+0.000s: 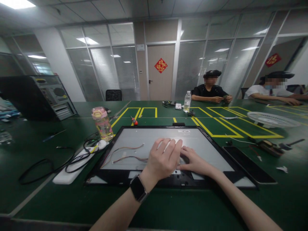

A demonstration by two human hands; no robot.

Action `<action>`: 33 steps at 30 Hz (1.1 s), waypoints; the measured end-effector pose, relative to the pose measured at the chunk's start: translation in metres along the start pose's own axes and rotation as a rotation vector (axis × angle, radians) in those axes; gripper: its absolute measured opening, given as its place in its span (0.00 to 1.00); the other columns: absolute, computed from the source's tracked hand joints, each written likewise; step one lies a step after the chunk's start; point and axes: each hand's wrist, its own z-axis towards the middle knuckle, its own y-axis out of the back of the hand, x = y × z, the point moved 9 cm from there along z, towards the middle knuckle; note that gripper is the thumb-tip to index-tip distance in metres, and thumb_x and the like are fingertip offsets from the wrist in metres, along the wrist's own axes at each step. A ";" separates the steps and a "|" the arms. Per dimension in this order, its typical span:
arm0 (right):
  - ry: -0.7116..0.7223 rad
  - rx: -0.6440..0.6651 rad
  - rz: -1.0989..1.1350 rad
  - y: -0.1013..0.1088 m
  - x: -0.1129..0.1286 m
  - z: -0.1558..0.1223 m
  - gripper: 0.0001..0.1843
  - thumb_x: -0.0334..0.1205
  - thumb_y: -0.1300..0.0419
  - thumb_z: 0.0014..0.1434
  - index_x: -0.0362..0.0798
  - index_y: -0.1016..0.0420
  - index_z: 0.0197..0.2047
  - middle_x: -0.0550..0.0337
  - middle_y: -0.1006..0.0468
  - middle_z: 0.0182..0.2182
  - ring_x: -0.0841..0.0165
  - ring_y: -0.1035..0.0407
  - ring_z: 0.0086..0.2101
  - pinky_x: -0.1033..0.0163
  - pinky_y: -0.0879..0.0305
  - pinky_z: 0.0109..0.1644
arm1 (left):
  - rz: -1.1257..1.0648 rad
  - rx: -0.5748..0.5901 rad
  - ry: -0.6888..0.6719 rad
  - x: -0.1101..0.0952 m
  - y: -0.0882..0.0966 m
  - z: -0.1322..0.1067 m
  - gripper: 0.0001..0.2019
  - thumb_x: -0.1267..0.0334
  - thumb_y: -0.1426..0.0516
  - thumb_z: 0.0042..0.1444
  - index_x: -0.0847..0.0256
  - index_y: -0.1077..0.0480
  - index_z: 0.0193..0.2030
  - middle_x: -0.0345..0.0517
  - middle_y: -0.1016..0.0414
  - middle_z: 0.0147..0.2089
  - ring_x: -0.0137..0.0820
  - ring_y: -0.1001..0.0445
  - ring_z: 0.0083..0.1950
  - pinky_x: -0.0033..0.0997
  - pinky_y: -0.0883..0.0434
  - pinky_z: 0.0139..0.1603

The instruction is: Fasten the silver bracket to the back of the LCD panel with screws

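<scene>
The panel [137, 136] lay pale-side up, long axis crosswise under left hand [165, 157] and right hand [193, 161]. I couldn't tell their grip.

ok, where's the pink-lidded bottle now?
In the head view the pink-lidded bottle stands left of centre on the table, near the far left corner of the flat panel, just beyond the white power strip.

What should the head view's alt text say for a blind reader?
Left hand and right hand are close together over a grey, black-framed panel on a green table. Thin wires lie on the panel; a pink-lidded bottle stands to its left.
</scene>
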 end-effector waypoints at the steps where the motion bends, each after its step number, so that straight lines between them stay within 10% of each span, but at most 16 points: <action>1: 0.010 -0.009 -0.006 -0.001 -0.002 0.000 0.35 0.56 0.33 0.51 0.53 0.33 0.60 0.52 0.29 0.46 0.55 0.34 0.45 0.49 0.39 0.53 | 0.005 0.002 -0.026 -0.005 -0.001 0.001 0.18 0.69 0.49 0.61 0.67 0.33 0.58 0.54 0.22 0.45 0.41 0.25 0.48 0.43 0.33 0.52; 21: 0.055 -0.049 0.003 -0.003 -0.004 0.001 0.32 0.54 0.34 0.52 0.52 0.31 0.57 0.51 0.29 0.46 0.54 0.34 0.46 0.49 0.38 0.52 | -0.161 -0.033 0.062 -0.007 -0.009 0.001 0.18 0.69 0.48 0.61 0.64 0.37 0.59 0.56 0.24 0.51 0.40 0.26 0.53 0.44 0.32 0.55; 33: -0.013 0.026 0.026 0.000 0.001 0.001 0.35 0.56 0.33 0.51 0.53 0.33 0.59 0.54 0.31 0.42 0.57 0.35 0.43 0.52 0.38 0.50 | -0.812 -0.112 0.739 0.048 -0.027 -0.021 0.13 0.68 0.49 0.65 0.56 0.28 0.51 0.47 0.28 0.46 0.33 0.27 0.47 0.34 0.29 0.49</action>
